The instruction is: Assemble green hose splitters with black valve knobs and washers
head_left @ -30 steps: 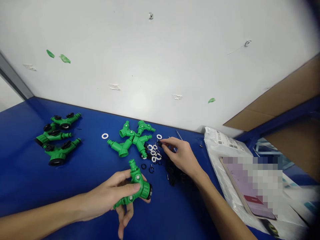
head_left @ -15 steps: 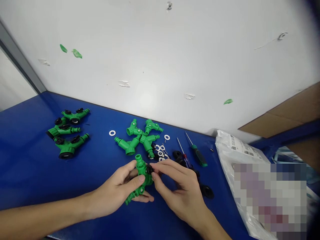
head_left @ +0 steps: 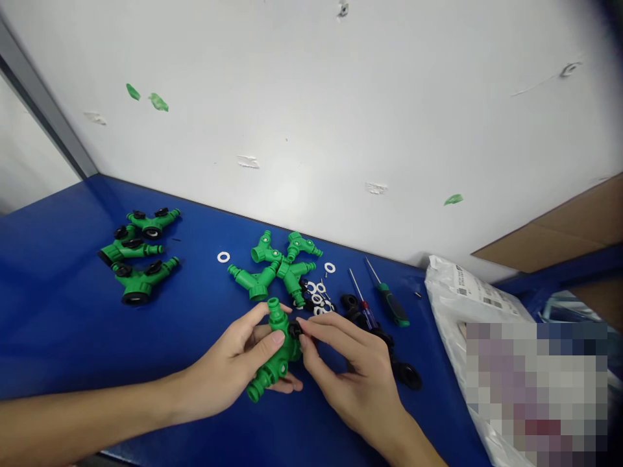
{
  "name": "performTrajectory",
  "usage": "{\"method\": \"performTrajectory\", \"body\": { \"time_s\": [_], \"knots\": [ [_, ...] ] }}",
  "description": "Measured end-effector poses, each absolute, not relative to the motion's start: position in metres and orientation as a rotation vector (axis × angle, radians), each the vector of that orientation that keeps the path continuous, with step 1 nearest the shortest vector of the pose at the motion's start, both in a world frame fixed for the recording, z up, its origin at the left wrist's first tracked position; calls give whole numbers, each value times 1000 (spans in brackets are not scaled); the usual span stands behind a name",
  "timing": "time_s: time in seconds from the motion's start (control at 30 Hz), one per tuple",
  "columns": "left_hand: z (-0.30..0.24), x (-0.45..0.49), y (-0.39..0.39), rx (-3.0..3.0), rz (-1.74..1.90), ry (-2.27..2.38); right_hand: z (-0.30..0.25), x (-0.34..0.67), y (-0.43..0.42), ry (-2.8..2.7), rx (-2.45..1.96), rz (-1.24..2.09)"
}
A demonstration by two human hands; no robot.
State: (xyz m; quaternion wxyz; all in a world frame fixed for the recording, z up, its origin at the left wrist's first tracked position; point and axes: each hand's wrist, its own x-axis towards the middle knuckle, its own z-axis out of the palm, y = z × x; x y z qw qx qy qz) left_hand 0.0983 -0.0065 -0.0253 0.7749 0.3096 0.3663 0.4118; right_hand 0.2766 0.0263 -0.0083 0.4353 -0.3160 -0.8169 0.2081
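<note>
My left hand [head_left: 243,357] is wrapped round a green Y-shaped hose connector [head_left: 278,353], its thumb lying across the middle and one ribbed end pointing up. In my right hand [head_left: 348,370], thumb and index finger pinch a small black valve knob [head_left: 294,329] at the connector's right side. The knob touches the connector; whether it is seated there I cannot tell. Just beyond my hands lie several green connectors without knobs [head_left: 253,283], beside a heap of white washers and small parts [head_left: 317,299].
Several green connectors with black knobs [head_left: 139,285] rest at the left. To the right are a red-handled screwdriver [head_left: 368,314], a green-and-black screwdriver [head_left: 393,305], black rings [head_left: 409,375] and a white plastic bag [head_left: 445,305]. A white wall [head_left: 292,97] rises behind the blue table [head_left: 204,344].
The connector has tilted slightly in my left hand, its lower end turning more toward me. My right fingers stay on the black knob. The whole view has shifted a little.
</note>
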Motion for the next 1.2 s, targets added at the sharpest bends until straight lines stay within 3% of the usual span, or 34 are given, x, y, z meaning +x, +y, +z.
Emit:
{"method": "performTrajectory", "body": {
  "time_s": [0.3,0.73,0.97,1.2],
  "knots": [
    [-26,99,-6,764,936,849,-16,278,20,-2145,-729,434],
    [-24,99,-11,859,976,922,-15,274,24,-1934,-890,900],
    [-23,96,-9,866,933,939,-14,279,25,-2078,-729,763],
    [-22,98,-8,878,977,953,-16,278,26,-1927,-869,991]
  ]
}}
